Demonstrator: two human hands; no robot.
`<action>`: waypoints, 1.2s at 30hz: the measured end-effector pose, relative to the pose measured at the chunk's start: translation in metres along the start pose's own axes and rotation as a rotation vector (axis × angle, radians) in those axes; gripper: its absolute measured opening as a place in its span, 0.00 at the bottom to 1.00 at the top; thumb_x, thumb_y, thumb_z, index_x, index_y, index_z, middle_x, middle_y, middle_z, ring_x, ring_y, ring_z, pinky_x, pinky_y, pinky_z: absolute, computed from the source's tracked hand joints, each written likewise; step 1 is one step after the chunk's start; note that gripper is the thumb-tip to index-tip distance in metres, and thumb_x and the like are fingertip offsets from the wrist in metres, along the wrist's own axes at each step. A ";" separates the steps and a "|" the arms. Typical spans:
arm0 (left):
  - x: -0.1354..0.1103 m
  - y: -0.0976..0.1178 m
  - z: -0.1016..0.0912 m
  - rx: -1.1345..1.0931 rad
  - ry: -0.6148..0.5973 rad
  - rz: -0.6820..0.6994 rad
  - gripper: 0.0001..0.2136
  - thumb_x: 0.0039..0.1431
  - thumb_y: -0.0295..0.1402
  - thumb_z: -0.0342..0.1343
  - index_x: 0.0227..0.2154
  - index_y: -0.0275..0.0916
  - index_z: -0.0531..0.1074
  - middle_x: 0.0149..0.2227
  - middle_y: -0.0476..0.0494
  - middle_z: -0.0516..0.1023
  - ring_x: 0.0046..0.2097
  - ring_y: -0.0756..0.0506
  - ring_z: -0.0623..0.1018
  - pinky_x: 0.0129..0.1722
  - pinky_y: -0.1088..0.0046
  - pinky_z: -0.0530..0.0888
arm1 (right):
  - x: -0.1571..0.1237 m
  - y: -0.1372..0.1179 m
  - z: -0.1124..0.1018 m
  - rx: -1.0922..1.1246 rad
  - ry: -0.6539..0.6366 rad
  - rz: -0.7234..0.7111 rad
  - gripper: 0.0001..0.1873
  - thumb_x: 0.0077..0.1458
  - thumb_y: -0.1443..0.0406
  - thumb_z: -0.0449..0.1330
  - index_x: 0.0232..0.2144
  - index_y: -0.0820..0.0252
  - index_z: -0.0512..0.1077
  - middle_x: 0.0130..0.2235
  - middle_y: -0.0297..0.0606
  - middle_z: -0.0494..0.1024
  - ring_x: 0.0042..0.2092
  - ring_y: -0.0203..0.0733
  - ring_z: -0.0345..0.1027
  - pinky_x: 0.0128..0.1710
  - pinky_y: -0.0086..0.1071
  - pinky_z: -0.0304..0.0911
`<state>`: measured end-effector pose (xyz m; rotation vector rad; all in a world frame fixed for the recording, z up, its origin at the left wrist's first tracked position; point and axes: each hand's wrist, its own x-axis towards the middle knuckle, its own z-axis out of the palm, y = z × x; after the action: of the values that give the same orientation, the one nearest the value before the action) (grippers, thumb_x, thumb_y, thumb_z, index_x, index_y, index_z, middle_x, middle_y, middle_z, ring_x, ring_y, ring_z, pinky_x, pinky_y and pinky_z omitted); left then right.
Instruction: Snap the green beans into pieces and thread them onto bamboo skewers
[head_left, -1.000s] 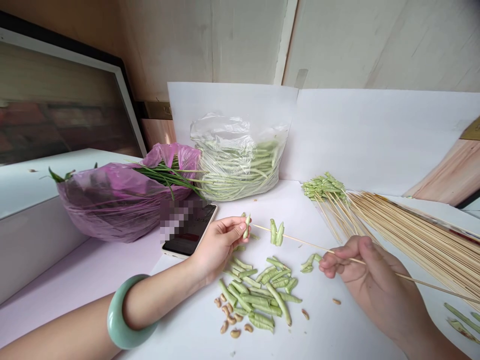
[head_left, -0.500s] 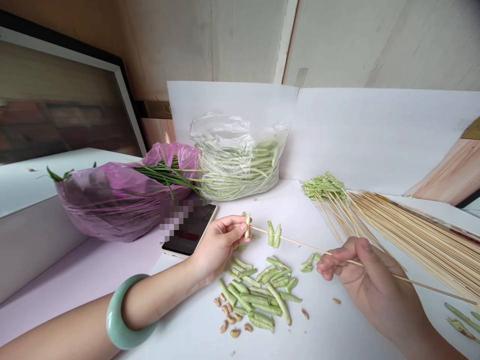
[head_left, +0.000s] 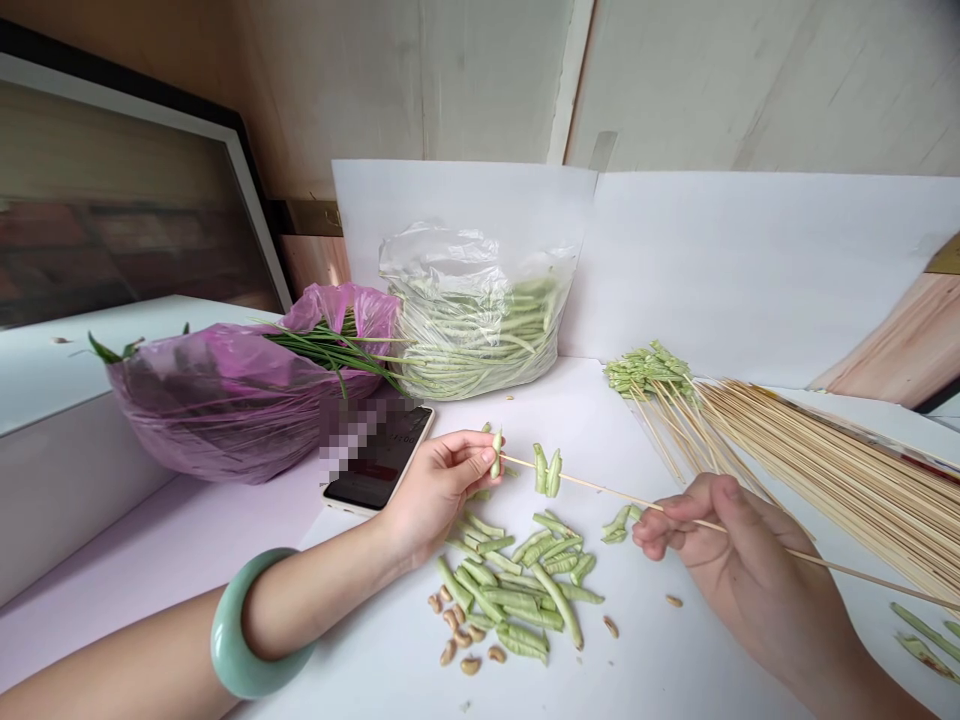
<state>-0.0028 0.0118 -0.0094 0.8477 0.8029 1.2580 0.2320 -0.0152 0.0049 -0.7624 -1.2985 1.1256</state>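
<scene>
Between thumb and fingers, my left hand (head_left: 442, 485) pinches a short green bean piece (head_left: 496, 453) at the tip of a thin wooden skewer (head_left: 607, 490). Two more bean pieces (head_left: 547, 470) are threaded on the skewer a little further along, a gap away from my left fingers. My right hand (head_left: 750, 570) grips the skewer toward its rear, which slants down to the right edge. Below the skewer lies a loose pile of cut bean pieces (head_left: 517, 590) on the white surface. Several tan beans (head_left: 470, 665) are scattered at the pile's near side.
Filled bean skewers (head_left: 649, 370) lie at the right rear, beside many bare skewers (head_left: 817, 470). A clear bag of long beans (head_left: 480, 330) stands at the back. Left of it are a purple bag of greens (head_left: 225, 400) and a phone (head_left: 375, 460).
Hardly anything differs. Both hands keep the same grip, and the threaded bean pieces shift only very slightly left.
</scene>
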 end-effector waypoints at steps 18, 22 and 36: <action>-0.001 -0.002 0.000 0.080 -0.033 0.036 0.12 0.39 0.33 0.69 0.28 0.33 0.78 0.22 0.47 0.77 0.25 0.52 0.74 0.30 0.76 0.72 | -0.003 0.004 -0.001 0.042 -0.003 0.081 0.19 0.56 0.53 0.56 0.20 0.55 0.76 0.19 0.36 0.75 0.24 0.39 0.71 0.26 0.32 0.71; -0.004 -0.003 0.001 0.110 -0.097 0.020 0.11 0.39 0.32 0.69 0.27 0.33 0.79 0.23 0.46 0.78 0.25 0.53 0.74 0.29 0.77 0.72 | -0.004 0.004 0.002 0.040 -0.013 0.124 0.19 0.54 0.52 0.57 0.19 0.54 0.76 0.18 0.38 0.76 0.23 0.41 0.71 0.24 0.34 0.70; -0.005 -0.003 0.002 0.159 -0.111 0.044 0.09 0.40 0.31 0.68 0.26 0.32 0.78 0.24 0.44 0.79 0.25 0.51 0.73 0.30 0.74 0.70 | -0.010 0.009 0.011 0.113 -0.006 0.252 0.19 0.54 0.51 0.56 0.20 0.53 0.74 0.20 0.37 0.76 0.26 0.43 0.70 0.28 0.36 0.67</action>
<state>-0.0003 0.0067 -0.0108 1.0596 0.8064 1.1854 0.2204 -0.0233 -0.0046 -0.8551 -1.1547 1.3907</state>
